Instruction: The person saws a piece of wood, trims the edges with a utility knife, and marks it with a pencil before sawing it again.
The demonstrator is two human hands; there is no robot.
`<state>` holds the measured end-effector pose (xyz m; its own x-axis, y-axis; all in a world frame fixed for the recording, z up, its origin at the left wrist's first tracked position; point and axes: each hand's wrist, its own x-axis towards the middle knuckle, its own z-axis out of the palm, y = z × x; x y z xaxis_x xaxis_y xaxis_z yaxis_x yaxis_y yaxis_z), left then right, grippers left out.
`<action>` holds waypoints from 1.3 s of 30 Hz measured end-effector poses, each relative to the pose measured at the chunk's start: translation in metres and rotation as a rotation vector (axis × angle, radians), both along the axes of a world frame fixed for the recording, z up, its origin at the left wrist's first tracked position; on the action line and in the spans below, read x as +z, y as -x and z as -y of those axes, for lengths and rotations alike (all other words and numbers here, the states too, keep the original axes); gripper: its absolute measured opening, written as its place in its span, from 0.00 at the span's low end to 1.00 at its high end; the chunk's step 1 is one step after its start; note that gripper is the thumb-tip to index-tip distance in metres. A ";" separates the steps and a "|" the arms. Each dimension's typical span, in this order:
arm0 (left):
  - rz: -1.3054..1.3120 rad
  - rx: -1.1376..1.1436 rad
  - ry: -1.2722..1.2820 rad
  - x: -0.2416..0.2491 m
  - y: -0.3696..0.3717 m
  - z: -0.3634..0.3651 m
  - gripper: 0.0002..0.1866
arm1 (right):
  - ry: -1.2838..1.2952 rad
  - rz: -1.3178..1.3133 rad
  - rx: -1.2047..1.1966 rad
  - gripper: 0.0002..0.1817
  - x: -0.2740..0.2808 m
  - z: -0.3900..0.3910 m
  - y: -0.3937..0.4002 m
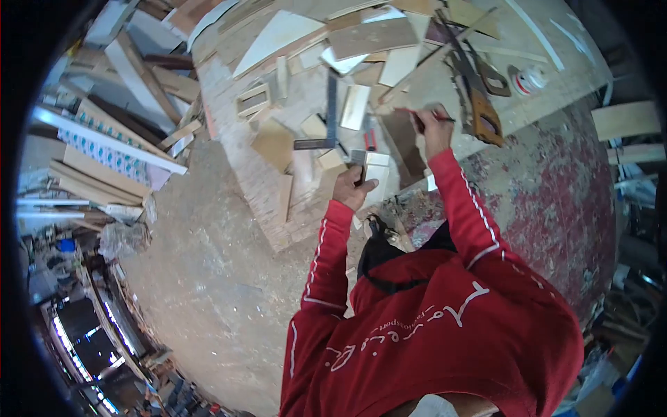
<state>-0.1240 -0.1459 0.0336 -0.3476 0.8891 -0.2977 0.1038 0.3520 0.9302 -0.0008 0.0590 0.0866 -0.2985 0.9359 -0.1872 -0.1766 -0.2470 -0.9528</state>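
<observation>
My left hand is closed on a small pale wood block near the table's front edge, its thumb lying on the block. A small grey metal piece shows against the block's left side, at my fingers. Up and to the right, my right hand grips a thin red pencil that points left over the table. Just beyond my left hand lie a dark L-shaped square, a pale wood piece and a small red object.
Wood offcuts cover the far part of the plywood table. A wooden-handled handsaw and a second saw lie right, near a white container. Boards are stacked at left beside the concrete floor.
</observation>
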 end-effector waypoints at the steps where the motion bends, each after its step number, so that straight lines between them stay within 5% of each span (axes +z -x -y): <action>1: 0.103 -0.011 -0.051 0.002 -0.005 -0.014 0.16 | 0.034 -0.028 -0.065 0.04 0.002 0.006 -0.027; 8: 0.081 -0.234 0.068 -0.006 -0.023 -0.069 0.13 | 0.079 0.031 -0.012 0.12 0.000 0.028 -0.114; 10: -0.108 -0.319 0.105 -0.010 -0.021 -0.080 0.12 | 0.067 0.081 0.048 0.12 -0.007 0.033 -0.120; 12: -0.065 -0.458 0.246 -0.007 -0.019 -0.087 0.18 | 0.028 0.043 0.048 0.10 -0.014 0.037 -0.122; 16: 0.008 -0.484 0.259 0.006 -0.020 -0.097 0.21 | 0.058 0.013 0.041 0.09 -0.029 0.045 -0.117; 18: -0.195 -0.427 0.313 0.015 -0.019 -0.099 0.28 | -0.085 0.069 0.119 0.08 -0.039 0.048 -0.116; 21: -0.374 -0.432 0.332 -0.038 -0.002 -0.099 0.36 | -0.007 0.032 0.119 0.08 -0.043 0.052 -0.113; 24: -0.149 -0.438 0.414 -0.011 -0.005 -0.101 0.36 | 0.023 0.003 0.128 0.09 -0.051 0.054 -0.109; 39: -0.240 -0.480 0.477 -0.021 0.005 -0.106 0.36 | -0.141 0.264 0.271 0.11 -0.050 0.048 -0.095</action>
<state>-0.1288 -0.0398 0.0122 -0.0553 0.7521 -0.6567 0.5318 0.5788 0.6182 0.0944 0.0107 0.0371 -0.4965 0.8520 -0.1661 0.1321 -0.1150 -0.9845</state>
